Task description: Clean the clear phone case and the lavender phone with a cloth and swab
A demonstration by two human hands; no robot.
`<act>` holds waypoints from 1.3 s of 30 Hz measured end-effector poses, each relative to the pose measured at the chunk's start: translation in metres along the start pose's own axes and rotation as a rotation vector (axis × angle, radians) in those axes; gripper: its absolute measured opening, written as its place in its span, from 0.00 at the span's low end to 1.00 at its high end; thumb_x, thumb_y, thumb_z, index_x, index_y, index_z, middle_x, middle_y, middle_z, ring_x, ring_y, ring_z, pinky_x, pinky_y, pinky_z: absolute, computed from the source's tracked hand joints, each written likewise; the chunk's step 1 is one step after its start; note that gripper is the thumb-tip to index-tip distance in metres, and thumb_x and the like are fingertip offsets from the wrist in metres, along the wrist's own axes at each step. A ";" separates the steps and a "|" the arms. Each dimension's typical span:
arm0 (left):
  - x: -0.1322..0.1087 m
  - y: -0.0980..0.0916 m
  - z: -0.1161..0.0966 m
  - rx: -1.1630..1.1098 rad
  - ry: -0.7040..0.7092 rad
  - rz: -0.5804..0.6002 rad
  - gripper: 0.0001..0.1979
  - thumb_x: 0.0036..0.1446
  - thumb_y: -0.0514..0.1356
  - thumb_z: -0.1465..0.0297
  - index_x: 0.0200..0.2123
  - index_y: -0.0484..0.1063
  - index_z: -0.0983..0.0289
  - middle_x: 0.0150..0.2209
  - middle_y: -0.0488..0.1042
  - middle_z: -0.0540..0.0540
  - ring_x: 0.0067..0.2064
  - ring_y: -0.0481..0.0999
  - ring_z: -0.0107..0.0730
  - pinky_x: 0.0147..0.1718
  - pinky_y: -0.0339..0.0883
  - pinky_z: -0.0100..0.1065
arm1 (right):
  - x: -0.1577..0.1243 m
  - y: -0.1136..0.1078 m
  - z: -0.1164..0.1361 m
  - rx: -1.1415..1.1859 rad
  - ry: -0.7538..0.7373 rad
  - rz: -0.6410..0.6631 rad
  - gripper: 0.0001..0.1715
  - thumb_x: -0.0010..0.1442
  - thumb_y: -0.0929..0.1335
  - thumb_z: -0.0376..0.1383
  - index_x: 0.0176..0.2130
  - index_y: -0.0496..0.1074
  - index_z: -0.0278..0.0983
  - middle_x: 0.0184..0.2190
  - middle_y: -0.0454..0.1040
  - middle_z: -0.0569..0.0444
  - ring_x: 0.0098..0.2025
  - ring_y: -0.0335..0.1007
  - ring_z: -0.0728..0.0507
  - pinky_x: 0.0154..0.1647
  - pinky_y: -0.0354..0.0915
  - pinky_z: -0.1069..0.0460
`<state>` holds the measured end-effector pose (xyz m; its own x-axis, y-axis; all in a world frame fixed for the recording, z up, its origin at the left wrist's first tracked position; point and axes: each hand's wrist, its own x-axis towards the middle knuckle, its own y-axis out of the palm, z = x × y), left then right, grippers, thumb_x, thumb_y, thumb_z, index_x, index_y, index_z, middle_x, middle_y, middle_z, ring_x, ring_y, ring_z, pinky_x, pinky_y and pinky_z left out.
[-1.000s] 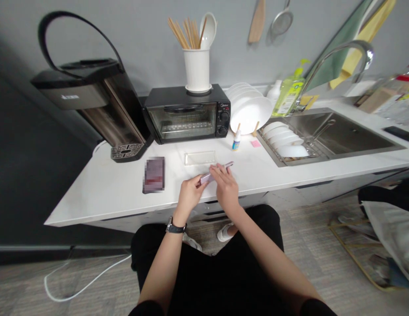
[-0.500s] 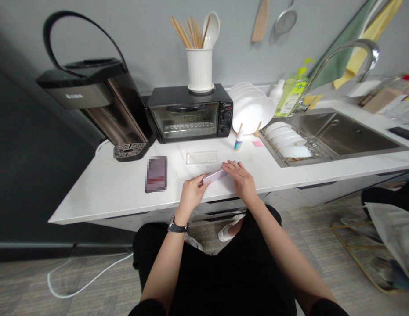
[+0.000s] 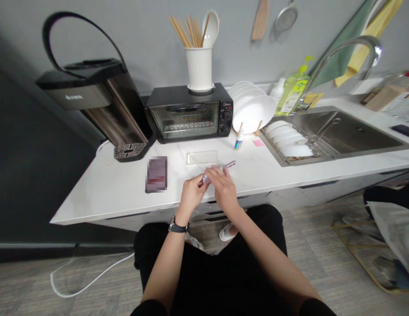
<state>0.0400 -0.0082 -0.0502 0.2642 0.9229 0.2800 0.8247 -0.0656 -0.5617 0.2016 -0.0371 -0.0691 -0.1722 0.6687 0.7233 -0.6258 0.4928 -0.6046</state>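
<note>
A thin, light purple phone [image 3: 230, 165] is held at a slant just above the front of the counter. Its right end, with dark camera lenses, shows past my fingers. My left hand [image 3: 191, 193] is closed on the phone's left end, thumb along the near side. Across the middle of the phone lies my right hand [image 3: 224, 188], fingers stretched out and touching it. Whether anything is under those fingers is hidden. Just behind sits a clear rectangular case [image 3: 202, 157]. A small white-topped bottle [image 3: 239, 139] with a blue and yellow label stands behind to the right, near a pink square [image 3: 258, 143].
A blurred-out dark purple item [image 3: 157, 174] lies left of my hands. Farther back are a water dispenser [image 3: 102, 105], a toaster oven [image 3: 187, 116] and white plates [image 3: 253, 112]. At right is a sink [image 3: 365, 136] with a rack of bowls. The counter's front edge runs below my wrists.
My right hand has slid left along the phone, from its right end to its middle, uncovering the end with the lenses. My left hand keeps its grip in nearly the same place.
</note>
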 end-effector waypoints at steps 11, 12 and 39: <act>-0.001 0.003 0.006 -0.087 0.008 0.015 0.11 0.66 0.64 0.64 0.44 0.83 0.64 0.35 0.84 0.53 0.35 0.81 0.33 0.38 0.72 0.28 | 0.005 -0.036 -0.045 0.071 -0.160 0.172 0.39 0.71 0.56 0.21 0.71 0.67 0.48 0.67 0.75 0.55 0.74 0.64 0.45 0.81 0.47 0.34; -0.001 0.003 0.007 -0.093 0.009 0.013 0.12 0.66 0.64 0.64 0.46 0.83 0.64 0.36 0.84 0.54 0.36 0.81 0.33 0.39 0.72 0.29 | 0.004 -0.041 -0.051 0.057 -0.120 0.157 0.39 0.71 0.57 0.21 0.71 0.68 0.48 0.67 0.75 0.55 0.74 0.64 0.44 0.81 0.47 0.33; -0.001 0.002 0.004 -0.084 0.000 0.008 0.09 0.65 0.64 0.66 0.42 0.83 0.64 0.35 0.84 0.53 0.35 0.81 0.34 0.37 0.71 0.28 | 0.007 -0.026 -0.035 0.160 -0.157 0.162 0.41 0.66 0.56 0.20 0.68 0.71 0.44 0.66 0.76 0.54 0.73 0.65 0.46 0.77 0.59 0.38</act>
<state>0.0395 -0.0077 -0.0543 0.2711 0.9223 0.2754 0.8616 -0.1049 -0.4966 0.2436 -0.0256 -0.0601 -0.3884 0.6308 0.6717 -0.6903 0.2838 -0.6656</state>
